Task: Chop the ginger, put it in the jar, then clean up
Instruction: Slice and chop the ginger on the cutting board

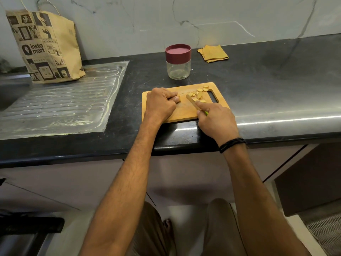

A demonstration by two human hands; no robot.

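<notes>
Fingers [176, 98] of the left hand [160, 104] curl down on the ginger stub [178, 95]. The right hand [215, 121] grips the knife [191, 103], its blade angled over the cutting board [184, 115] beside the cut slices [200, 93]. The board's near edge lies close to the counter [276, 85] lip. The lidded jar [178, 61] stands just beyond, with open counter to the right.

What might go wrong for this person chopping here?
The ginger stub in the left hand is tiny, so fingertips sit close to the knife held by the right hand: a slip might nick them. The slices lie by the handle hole of the board and might scatter onto the counter.
</notes>
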